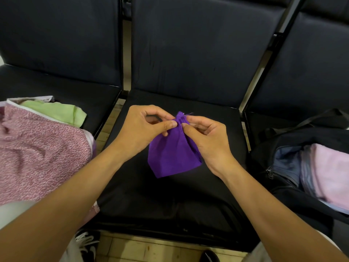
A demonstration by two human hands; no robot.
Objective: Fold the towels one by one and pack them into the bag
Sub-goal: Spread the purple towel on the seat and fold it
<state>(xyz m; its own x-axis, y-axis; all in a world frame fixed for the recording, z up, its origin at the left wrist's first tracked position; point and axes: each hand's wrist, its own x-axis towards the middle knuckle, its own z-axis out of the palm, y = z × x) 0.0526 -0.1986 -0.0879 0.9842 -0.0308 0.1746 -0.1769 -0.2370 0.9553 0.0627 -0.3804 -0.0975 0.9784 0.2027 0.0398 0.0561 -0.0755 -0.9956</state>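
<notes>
A small purple towel (pixel 172 155) hangs above the middle black chair seat (pixel 170 201), bunched at its top edge. My left hand (pixel 145 127) pinches that top edge from the left with thumb and fingers. My right hand (pixel 205 136) pinches the same edge from the right, touching the left hand's fingertips. An open black bag (pixel 279 167) sits on the right chair, with a folded pink towel (pixel 328 173) and a bluish towel (pixel 287 163) inside. A pile of towels lies on the left chair: a pink speckled towel (pixel 37 154) on top and a light green towel (pixel 56 110) behind it.
Three dark padded chairs stand side by side with tall backrests (pixel 198 50). Narrow gaps between the seats show a tiled floor (pixel 151 250). Shoes (pixel 88 242) show at the bottom edge.
</notes>
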